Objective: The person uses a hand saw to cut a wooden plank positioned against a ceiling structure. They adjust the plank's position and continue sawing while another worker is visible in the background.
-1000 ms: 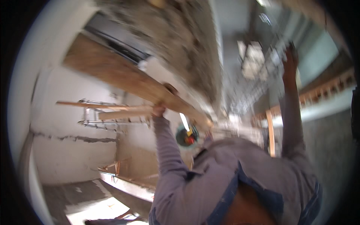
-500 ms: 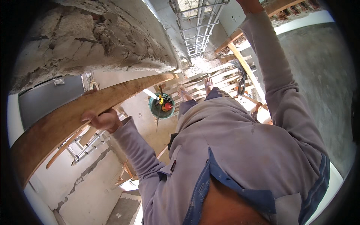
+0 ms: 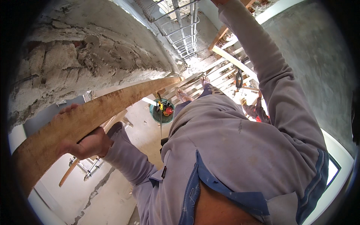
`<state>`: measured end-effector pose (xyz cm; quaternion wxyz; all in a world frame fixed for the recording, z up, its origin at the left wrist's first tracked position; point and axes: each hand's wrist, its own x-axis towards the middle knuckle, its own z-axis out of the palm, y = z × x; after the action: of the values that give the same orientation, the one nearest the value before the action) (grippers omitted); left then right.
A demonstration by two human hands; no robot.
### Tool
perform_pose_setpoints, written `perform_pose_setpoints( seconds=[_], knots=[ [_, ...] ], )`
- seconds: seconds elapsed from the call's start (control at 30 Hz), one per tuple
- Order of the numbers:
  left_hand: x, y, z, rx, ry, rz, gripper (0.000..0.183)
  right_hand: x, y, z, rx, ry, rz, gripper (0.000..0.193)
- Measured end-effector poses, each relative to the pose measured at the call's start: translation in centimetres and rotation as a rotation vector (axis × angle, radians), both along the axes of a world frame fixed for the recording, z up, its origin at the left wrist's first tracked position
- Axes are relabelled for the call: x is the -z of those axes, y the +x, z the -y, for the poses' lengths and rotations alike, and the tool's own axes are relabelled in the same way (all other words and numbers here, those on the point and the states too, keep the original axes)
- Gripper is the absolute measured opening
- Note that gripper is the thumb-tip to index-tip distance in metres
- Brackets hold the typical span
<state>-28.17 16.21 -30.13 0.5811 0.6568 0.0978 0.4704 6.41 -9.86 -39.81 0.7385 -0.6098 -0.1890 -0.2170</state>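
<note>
My left hand [image 3: 88, 144] is closed around a long wooden plank [image 3: 101, 108], the thumb below it and the fingertips showing over its far edge. The plank slants from the lower left up to the broken edge of a rough concrete wall [image 3: 93, 56]. My right arm [image 3: 258, 45] reaches up past the top edge, where only a bit of skin at the wrist of my right hand [image 3: 220, 1] shows. Its fingers are out of the picture. Below the plank's far end stands a green bucket [image 3: 153, 117] with red and yellow tools in it.
My feet [image 3: 183, 94] stand on spaced wooden slats [image 3: 221, 73]. A steel rebar cage [image 3: 183, 33] rises at the top centre. A grey plastered wall [image 3: 311, 71] is on the right. Metal scaffold parts [image 3: 92, 170] lie lower left. A dark-and-red figure [image 3: 259, 110], partly hidden, is below my right side.
My left hand has slid or shifted lower and left with the plank, which now fills more of the view. My right arm has moved left along the top edge. The whole view has tilted.
</note>
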Motion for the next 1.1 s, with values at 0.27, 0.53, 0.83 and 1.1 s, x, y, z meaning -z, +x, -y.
perform_pose_setpoints(
  seconds=[0.27,0.53,0.83,1.1],
  knots=[
    [3.2,3.6,0.4,0.032,0.048,0.110,0.073,0.2,0.1,0.8,-0.152,-0.130,-0.228,0.029],
    [5.1,6.4,0.1,0.037,0.170,0.015,0.075,0.6,3.1,3.0,-0.090,-0.737,0.115,0.045],
    [10.9,11.4,2.3,0.225,0.091,0.203,0.080,0.0,0.0,3.4,-0.135,-0.256,-0.180,0.025],
    [15.4,13.1,1.7,0.117,-0.106,-0.247,0.064,-1.0,-2.2,1.9,-0.020,-0.265,-0.186,0.035]
  ],
)
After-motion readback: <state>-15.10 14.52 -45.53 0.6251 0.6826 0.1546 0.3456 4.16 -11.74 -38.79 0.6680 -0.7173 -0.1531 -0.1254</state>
